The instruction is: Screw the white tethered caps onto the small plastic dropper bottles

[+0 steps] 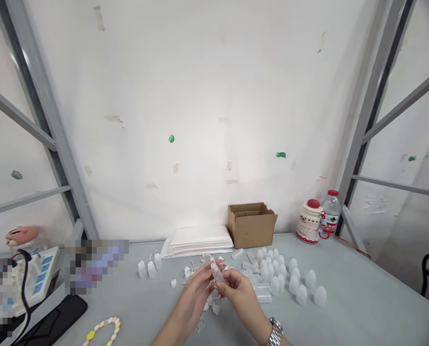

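bottle: we hold a small white bottle (217, 275) tilted above the table (347, 310) at 6 o'clock, both ends reachable.
left hand (195, 290): fingers closed on it from 9 o'clock.
right hand (238, 288): fingertips pinch it from 3 o'clock.
standing bottles (282, 281): grouped at 3 o'clock, within reach.

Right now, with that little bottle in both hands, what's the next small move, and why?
Probably fit a cap onto the small bottle. The left hand and right hand both grip it, loose caps lie just beneath them, and three tipped bottles stand at the left, seemingly done.
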